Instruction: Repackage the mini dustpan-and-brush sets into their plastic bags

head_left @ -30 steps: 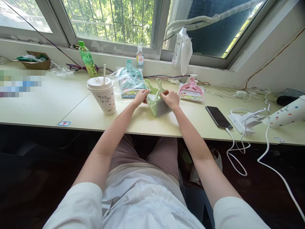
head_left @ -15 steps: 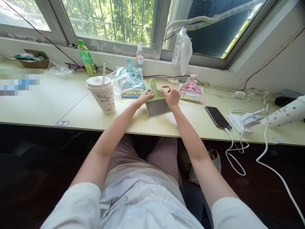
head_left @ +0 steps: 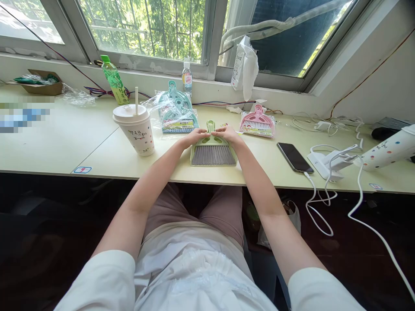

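Observation:
A green dustpan with a matching brush (head_left: 214,154), grey bristles toward me, lies flat near the front edge of the table. My left hand (head_left: 195,137) grips its upper left side, and my right hand (head_left: 228,134) grips the upper right side, both beside the handle. Behind on the left is a teal dustpan set (head_left: 179,108) in clear plastic. A pink set (head_left: 258,122), also wrapped, lies behind my right hand.
A white cup with a straw (head_left: 138,131) stands left of my hands, a green bottle (head_left: 116,82) behind it. On the right are a phone (head_left: 294,157), a power strip (head_left: 327,166) with white cables, and a lying paper cup (head_left: 389,149). A small bottle (head_left: 187,80) stands by the window.
The green set has come down and nearer to me, now lying straight instead of tilted. My right hand has closed on its right side; both hands have moved lower.

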{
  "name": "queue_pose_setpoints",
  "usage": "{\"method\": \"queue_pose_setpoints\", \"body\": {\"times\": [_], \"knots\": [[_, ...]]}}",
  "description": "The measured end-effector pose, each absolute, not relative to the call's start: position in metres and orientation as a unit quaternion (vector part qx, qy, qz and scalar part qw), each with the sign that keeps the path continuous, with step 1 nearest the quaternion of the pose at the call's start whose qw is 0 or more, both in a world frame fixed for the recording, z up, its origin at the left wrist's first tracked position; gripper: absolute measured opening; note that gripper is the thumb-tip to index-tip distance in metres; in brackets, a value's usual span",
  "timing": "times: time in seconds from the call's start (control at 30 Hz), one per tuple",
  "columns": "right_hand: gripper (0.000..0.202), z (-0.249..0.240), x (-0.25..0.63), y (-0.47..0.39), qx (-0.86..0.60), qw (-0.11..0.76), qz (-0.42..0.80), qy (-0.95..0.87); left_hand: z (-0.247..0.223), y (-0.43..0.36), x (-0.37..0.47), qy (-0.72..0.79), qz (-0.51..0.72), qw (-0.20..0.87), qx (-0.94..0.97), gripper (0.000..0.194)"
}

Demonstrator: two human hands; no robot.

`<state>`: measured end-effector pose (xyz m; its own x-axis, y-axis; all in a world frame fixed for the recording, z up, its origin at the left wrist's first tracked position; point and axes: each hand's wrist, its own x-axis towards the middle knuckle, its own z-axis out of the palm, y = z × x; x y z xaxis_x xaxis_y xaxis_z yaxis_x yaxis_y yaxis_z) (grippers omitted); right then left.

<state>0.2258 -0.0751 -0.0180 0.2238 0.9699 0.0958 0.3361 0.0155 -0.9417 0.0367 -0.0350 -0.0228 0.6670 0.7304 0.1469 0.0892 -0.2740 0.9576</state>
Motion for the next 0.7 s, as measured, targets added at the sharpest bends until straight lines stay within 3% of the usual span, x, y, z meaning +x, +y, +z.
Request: {"method": "queue_pose_setpoints", "body": {"times": [0.17,0.3,0.43,0.53,0.63,0.7], "knots": [[0.041,-0.021,0.224,-0.072,-0.609,0.514,0.337,-0.502,-0.019,-0.031,0.033,0.284,0.301,0.543,0.731,0.024],[0.033,-0.02,0.231,-0.07,-0.568,0.57,0.375,-0.461,-0.014,-0.021,0.017,0.278,0.235,0.621,0.694,0.032],[0.037,-0.023,0.25,-0.062,-0.575,0.592,0.309,-0.472,-0.015,-0.012,0.007,0.296,0.22,0.627,0.686,0.029],[0.041,-0.032,0.264,-0.059,-0.653,0.528,0.169,-0.516,-0.02,-0.007,0.009,0.334,0.284,0.615,0.656,0.025],[0.038,-0.044,0.272,-0.061,-0.727,0.391,0.029,-0.564,-0.025,-0.001,0.011,0.343,0.329,0.618,0.626,0.028],[0.044,-0.05,0.272,-0.063,-0.757,0.297,0.013,-0.582,-0.027,0.004,0.012,0.33,0.358,0.625,0.61,0.034]]}}
